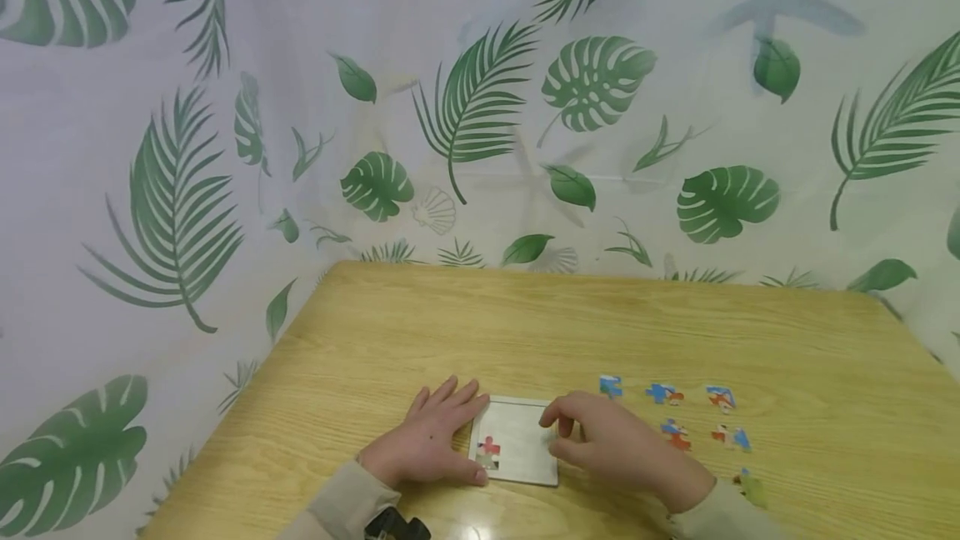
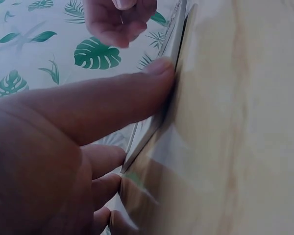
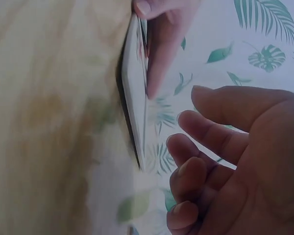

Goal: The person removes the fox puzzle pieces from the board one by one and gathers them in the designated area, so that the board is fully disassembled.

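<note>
A white puzzle tray (image 1: 517,440) lies flat on the table. One jigsaw piece (image 1: 489,451), red, white and greenish, sits in its near left corner. My left hand (image 1: 431,440) rests at the tray's left side with fingers spread; in the left wrist view its thumb (image 2: 122,100) touches the tray's edge. Over the tray's right side hovers my right hand (image 1: 607,444), its fingers loosely bent. In the right wrist view nothing shows between the right thumb and fingers (image 3: 210,132).
Several loose jigsaw pieces lie to the right, among them a blue one (image 1: 611,386), a blue and red one (image 1: 677,434) and a green one (image 1: 750,487). The wooden table (image 1: 375,332) meets a leaf-patterned cloth (image 1: 480,215) at its back and left.
</note>
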Motion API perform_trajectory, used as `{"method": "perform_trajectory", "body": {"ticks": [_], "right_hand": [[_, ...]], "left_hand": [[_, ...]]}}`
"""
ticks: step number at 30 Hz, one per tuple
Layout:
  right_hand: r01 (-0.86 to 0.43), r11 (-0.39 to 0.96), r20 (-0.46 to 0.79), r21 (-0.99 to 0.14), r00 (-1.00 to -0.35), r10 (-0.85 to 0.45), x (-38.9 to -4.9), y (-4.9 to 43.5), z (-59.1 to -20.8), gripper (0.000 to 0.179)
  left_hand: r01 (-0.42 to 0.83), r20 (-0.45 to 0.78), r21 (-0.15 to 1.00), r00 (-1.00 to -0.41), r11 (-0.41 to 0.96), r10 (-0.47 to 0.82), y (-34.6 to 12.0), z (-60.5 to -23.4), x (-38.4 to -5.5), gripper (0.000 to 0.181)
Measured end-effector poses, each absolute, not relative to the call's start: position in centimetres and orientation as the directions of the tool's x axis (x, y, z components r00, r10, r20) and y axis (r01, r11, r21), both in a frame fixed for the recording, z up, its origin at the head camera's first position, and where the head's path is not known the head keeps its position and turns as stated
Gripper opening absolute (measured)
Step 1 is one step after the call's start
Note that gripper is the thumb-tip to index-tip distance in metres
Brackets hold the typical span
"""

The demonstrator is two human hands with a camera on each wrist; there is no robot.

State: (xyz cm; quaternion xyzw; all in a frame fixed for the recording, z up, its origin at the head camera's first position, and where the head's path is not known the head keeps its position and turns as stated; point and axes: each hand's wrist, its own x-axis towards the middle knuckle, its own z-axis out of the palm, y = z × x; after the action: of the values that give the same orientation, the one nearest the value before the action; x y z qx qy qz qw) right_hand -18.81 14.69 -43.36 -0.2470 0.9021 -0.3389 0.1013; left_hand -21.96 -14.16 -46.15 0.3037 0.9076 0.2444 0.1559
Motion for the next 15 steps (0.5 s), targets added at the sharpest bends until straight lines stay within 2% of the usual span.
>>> {"method": "perform_trajectory", "body": {"ticks": [9,15], "right_hand": [[-0.456,0.652,0.035,-0.606,-0.834,-0.55,-19.1,10.8,-44.7,0.023],[-0.415,0.65,0.004,-0.636,-0.845,-0.535,-19.2,9.1,-44.9,0.028]], "left_hand": [[0.479,-0.124,0.524,-0.775,0.705,0.619,-14.1,-46.3,-22.0,0.101],[0.471,-0.132,0.532,-0.774,0.703,0.619,-14.0,-46.1,-21.7,0.1]]}}
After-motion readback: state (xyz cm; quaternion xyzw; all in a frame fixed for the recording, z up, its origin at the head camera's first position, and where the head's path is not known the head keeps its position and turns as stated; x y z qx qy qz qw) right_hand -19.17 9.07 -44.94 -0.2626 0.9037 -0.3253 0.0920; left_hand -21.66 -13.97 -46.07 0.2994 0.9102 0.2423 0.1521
